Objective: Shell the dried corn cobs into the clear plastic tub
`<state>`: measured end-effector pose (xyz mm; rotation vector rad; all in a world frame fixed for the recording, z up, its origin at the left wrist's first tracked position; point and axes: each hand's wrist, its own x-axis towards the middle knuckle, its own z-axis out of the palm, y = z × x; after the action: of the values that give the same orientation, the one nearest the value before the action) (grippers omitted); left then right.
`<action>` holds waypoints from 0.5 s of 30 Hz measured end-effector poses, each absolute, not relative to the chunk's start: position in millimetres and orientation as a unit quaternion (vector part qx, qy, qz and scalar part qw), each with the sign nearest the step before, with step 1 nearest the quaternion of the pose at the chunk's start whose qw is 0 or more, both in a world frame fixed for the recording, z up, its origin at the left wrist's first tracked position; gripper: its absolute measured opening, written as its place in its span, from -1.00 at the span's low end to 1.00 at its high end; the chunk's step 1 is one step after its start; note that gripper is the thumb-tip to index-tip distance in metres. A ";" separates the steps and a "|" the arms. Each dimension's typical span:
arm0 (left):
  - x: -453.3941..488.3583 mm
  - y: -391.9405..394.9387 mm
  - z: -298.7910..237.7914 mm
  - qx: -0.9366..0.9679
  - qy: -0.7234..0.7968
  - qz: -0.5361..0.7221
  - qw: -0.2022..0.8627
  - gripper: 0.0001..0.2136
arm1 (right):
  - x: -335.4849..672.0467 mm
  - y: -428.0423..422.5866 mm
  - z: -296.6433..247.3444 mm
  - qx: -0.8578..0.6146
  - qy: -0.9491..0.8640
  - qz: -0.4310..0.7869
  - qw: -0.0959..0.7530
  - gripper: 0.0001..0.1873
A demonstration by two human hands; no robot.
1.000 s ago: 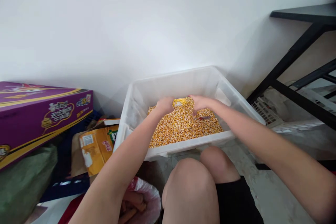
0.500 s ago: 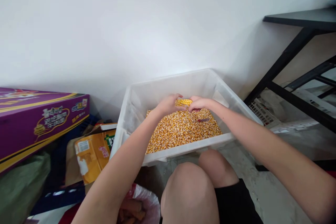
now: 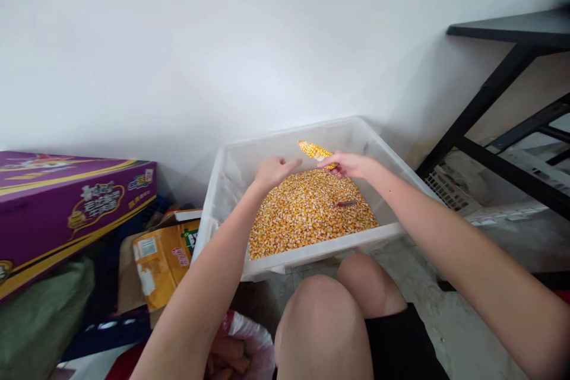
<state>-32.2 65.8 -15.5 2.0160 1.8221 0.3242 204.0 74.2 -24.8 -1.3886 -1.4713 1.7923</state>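
Observation:
My right hand [image 3: 341, 164] grips an ear of corn [image 3: 314, 151] by its lower end, above the plastic bin [image 3: 285, 258]. The cob is yellow, with a paler stripe along its side, and its tip points up and left. My left hand [image 3: 275, 172] hovers apart from the cob on the left; its thumb is stretched out and nothing shows in it. Loose corn kernels [image 3: 307, 214] fill the lower part of the whitish bin. A thin reddish tool [image 3: 346, 203] lies on the kernels, its kind too small to tell.
On the left stand a purple carton [image 3: 80, 202] and a flattened orange package [image 3: 164, 267]. A bag [image 3: 260, 341] with reddish-brown pieces sits near my knees. A black metal frame [image 3: 490, 83] and a white basket [image 3: 449, 187] are at right; a wall rises behind the bin.
My left hand has come off the cob and moved left. My right hand has raised the cob slightly and tilted its tip upward.

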 end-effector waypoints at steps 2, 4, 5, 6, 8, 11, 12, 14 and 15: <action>-34.5 63.4 -18.3 0.749 0.638 0.067 0.164 -0.42 | 204.2 73.2 -22.9 -0.506 -0.514 0.663 0.201 -0.62; -33.5 58.2 -15.6 0.767 0.632 0.083 0.073 -0.29 | 201.9 71.6 -23.1 -0.517 -0.523 0.652 0.185 -0.63; -30.8 54.7 -12.3 0.775 0.622 0.110 0.023 -0.28 | 199.7 70.4 -23.9 -0.522 -0.539 0.637 0.176 -0.63; -26.5 50.8 -8.5 0.787 0.600 0.139 -0.018 -0.31 | 196.9 68.9 -24.9 -0.525 -0.561 0.618 0.165 -0.63; -13.8 42.7 -1.6 0.830 0.532 0.155 -0.065 -0.40 | 189.8 65.3 -27.2 -0.530 -0.612 0.570 0.142 -0.61; 7.4 33.4 -0.4 0.880 0.470 0.055 -0.052 -0.52 | 177.6 59.3 -30.0 -0.518 -0.688 0.496 0.105 -0.55; 12.7 31.9 -2.7 0.873 0.486 0.018 -0.032 -0.52 | 173.6 57.5 -30.6 -0.512 -0.707 0.479 0.095 -0.51; 18.9 31.3 -9.4 0.849 0.527 -0.041 -0.001 -0.52 | 166.4 54.5 -32.0 -0.498 -0.731 0.460 0.079 -0.46; 20.0 31.7 -13.2 0.842 0.537 -0.057 0.005 -0.53 | 163.2 53.1 -32.7 -0.493 -0.740 0.451 0.068 -0.46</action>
<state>20.0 31.7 -13.2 2.6361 1.6817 -0.1789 163.2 53.1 -32.7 -1.4865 -2.2301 1.3595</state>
